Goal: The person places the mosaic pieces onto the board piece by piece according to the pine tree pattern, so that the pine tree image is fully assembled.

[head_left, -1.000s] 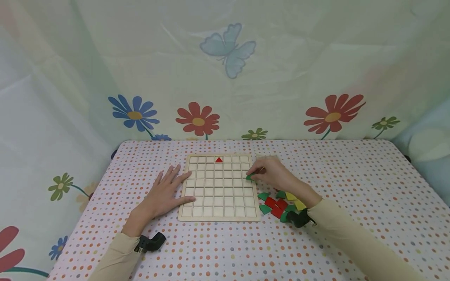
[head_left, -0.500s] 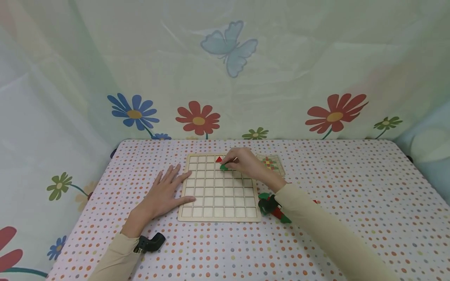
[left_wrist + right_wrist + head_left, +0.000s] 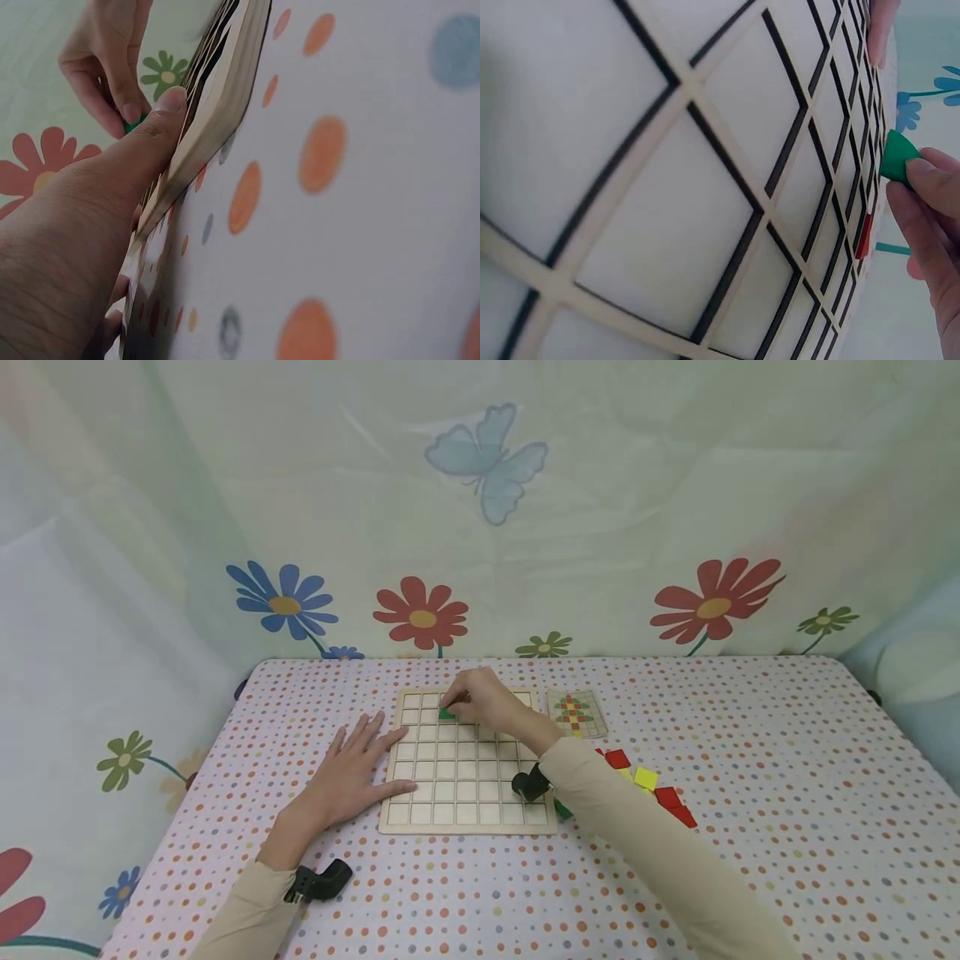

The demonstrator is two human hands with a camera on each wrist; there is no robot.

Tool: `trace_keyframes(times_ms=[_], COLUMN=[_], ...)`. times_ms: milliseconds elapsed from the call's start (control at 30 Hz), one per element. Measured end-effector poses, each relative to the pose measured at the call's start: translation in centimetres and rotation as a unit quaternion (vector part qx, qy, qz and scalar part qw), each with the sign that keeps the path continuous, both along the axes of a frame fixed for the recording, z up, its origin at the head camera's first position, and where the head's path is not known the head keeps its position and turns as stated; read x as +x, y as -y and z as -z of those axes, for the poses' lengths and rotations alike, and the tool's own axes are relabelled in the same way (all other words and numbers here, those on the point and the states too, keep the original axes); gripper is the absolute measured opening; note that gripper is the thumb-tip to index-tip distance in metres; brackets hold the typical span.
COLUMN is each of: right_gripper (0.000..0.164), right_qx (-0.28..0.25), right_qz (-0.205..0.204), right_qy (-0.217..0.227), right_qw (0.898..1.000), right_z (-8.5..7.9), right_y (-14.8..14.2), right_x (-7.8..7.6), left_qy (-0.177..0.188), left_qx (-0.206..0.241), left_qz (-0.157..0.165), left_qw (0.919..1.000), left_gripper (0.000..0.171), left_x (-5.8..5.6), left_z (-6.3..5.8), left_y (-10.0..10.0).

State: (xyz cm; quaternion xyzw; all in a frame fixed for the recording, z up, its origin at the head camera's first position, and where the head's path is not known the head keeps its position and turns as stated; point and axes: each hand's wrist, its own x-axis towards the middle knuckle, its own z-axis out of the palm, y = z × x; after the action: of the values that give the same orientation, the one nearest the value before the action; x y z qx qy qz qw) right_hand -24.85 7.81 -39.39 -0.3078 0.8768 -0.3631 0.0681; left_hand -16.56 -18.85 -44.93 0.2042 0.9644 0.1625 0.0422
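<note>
A green tile with a curved edge (image 3: pixel 897 157) is pinched between thumb and fingers of my right hand (image 3: pixel 486 700), over the upper left part of the wooden grid board (image 3: pixel 467 770). In the right wrist view a red tile (image 3: pixel 864 237) lies in a cell at the board's far edge; the right hand hides it in the head view. My left hand (image 3: pixel 347 777) rests at the board's left side, fingers spread, with thumb and index fingertip on the frame. The left wrist view shows its thumb (image 3: pixel 154 131) along the board's edge.
A small pattern card (image 3: pixel 576 713) with a coloured tree design lies right of the board. Red tiles (image 3: pixel 665 797), yellow tiles (image 3: pixel 646 778) and a green tile (image 3: pixel 562 810) are scattered to the right, partly under the right forearm. A dotted cloth (image 3: pixel 465 893) covers the table.
My right hand has carried the green tile leftward from the board's right edge, across the top rows. The card and some loose tiles have come into view. My left hand has stayed put.
</note>
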Motion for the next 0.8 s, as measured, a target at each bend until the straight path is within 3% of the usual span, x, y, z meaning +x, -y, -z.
trace_keyframes(times_ms=[133,533,800], right_gripper=[0.011,0.017,0.018], right_qx=[0.029,0.083,0.162], right_qz=[0.002,-0.027,-0.049], right_qy=[0.005,-0.044,-0.086], right_qw=[1.0,0.995,0.982], right_z=[0.1,-0.1,-0.4], right_y=[0.4,1.2,1.8], right_x=[0.3,0.3,0.2], left_qy=[0.001,0.015,0.008], left_qx=[0.001,0.003,0.002], left_qz=[-0.002,-0.003,0.001], left_qw=[1.0,0.9999,1.0], left_gripper=[0.092,0.092,0.092], left_x=[0.2,0.1,0.2], left_z=[0.1,-0.3,-0.4], left_y=[0.1,0.0,0.0])
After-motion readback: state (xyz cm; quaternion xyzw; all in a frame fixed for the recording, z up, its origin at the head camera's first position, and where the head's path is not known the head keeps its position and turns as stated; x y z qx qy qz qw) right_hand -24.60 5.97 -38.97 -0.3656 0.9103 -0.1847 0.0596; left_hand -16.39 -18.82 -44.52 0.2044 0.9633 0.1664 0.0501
